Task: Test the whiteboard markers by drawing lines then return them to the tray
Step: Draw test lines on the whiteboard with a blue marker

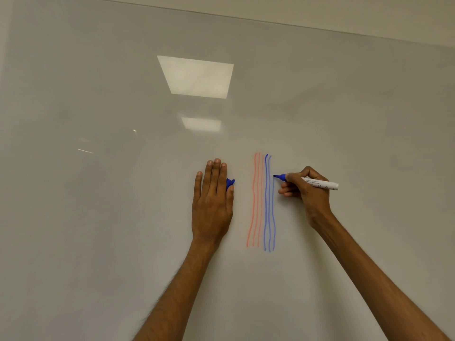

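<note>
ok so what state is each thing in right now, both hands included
white-barrelled blue whiteboard marker: uncapped, tip at the board by the rightmost blue line
blue plastic marker cap: off, pinched by the left thumb
left hand: fingers straight, flat on the board
right hand: grips the marker
three faint red wavy lines: drawn
three blue wavy lines: drawn, bolder
glossy white whiteboard: marked, reflecting ceiling lights

Pale wall strip along top; two rectangular ceiling-light reflections, dim warm light.
</note>
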A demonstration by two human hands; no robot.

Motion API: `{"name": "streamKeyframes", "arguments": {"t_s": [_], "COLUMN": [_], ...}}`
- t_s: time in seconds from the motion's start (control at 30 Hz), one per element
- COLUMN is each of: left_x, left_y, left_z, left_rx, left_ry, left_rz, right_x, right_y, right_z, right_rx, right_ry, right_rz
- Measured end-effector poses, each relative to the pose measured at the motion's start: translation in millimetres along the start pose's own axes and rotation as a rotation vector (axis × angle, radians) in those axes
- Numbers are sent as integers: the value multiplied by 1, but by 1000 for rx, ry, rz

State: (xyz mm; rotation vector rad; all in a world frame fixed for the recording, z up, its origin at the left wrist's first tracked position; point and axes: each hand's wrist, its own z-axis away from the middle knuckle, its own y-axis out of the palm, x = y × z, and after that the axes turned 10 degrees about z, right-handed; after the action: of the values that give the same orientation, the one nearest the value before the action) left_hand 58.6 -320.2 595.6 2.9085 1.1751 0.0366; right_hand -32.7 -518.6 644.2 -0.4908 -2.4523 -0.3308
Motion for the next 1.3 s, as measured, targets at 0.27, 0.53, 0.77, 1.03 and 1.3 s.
{"name": "streamKeyframes", "arguments": {"t_s": [0.27, 0.53, 0.77, 1.03, 1.3], "left_x": [0, 4, 8, -2, -29], "left_y": [0, 5, 6, -23, -85], "left_z": [0, 2, 2, 1, 45], "left_rx": [-17, -44, -72, 145, 398], "left_ry": [18, 40, 38, -176, -287], "left_rz": [-8, -5, 163, 409, 504], "right_x": [6, 11, 9, 17, 25], "right_y": [6, 13, 7, -1, -2], "right_z": [-10, -14, -9, 26, 78], "right_rx": [-30, -102, -87, -43, 56], "right_ry": [-33, -42, 35, 145, 247], "right_rz": [-35, -96, -181, -243, -206]}}
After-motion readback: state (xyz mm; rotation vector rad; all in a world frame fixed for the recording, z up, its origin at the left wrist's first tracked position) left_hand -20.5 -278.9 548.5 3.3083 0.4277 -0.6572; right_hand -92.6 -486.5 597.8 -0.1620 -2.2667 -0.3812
